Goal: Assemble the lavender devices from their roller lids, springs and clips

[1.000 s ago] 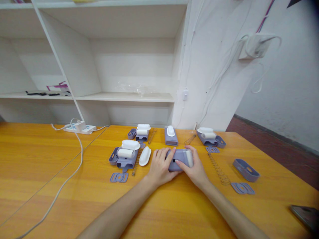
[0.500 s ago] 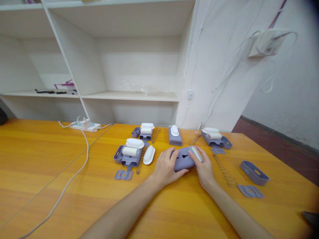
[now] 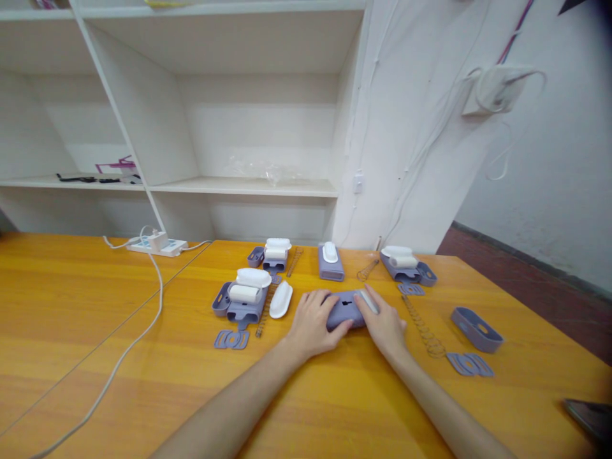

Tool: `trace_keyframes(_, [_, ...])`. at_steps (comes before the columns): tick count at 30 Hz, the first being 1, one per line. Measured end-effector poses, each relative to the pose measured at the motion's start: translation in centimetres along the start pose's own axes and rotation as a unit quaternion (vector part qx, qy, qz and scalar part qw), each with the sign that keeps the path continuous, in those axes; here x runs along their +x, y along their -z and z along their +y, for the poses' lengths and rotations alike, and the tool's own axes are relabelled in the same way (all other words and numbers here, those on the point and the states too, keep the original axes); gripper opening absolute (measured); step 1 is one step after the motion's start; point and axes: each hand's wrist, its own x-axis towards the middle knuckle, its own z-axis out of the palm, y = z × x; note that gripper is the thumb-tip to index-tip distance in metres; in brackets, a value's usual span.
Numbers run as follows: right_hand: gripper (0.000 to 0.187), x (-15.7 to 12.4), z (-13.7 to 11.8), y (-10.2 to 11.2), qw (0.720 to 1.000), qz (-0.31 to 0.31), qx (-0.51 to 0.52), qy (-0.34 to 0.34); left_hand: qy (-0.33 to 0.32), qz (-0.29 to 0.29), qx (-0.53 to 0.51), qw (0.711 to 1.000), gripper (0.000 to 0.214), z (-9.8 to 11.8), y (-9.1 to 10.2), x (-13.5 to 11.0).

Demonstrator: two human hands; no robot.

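A purple-grey plastic casing (image 3: 342,312) with a dark keyhole-shaped slot lies low over the table between my hands. My left hand (image 3: 310,323) grips its left end, fingers over the top and thumb along the near side. My right hand (image 3: 385,329) grips the right end, where a white piece (image 3: 369,299) shows beside the fingers. A white oval cover (image 3: 281,299) lies left of my left hand. Beyond the casing stands a similar casing (image 3: 331,271) with a white oval part (image 3: 329,252) on it. The casing's underside is hidden.
Sets of purple-grey casings with white rollers stand at left (image 3: 245,294), back (image 3: 275,254) and right (image 3: 403,261). A coil spring (image 3: 423,328), flat ring plate (image 3: 470,364) and open end cap (image 3: 477,329) lie right. A power strip (image 3: 157,244) and cable (image 3: 129,354) occupy the left.
The view has shifted slightly to the right. The casing has turned a little flatter and lower in my hands, and my right fingers have moved left over its white end.
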Motion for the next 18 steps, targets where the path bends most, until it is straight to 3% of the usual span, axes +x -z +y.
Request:
trace_keyframes(3, [0.062,0.20,0.20,0.11,1.000,-0.001,-0.014,0.001,0.058,0.039,0.044,0.997,0.027,-0.32,0.00,0.24])
trace_keyframes(8, [0.062,0.37,0.33,0.22,0.999,0.000,-0.037,-0.010,0.155,0.103,0.163,0.969,0.026,-0.96,-0.37,0.41])
trace_keyframes(18, [0.061,0.12,0.23,0.45,0.999,0.002,-0.052,0.000,0.091,0.056,0.186,0.977,0.020,-0.94,-0.65,0.34])
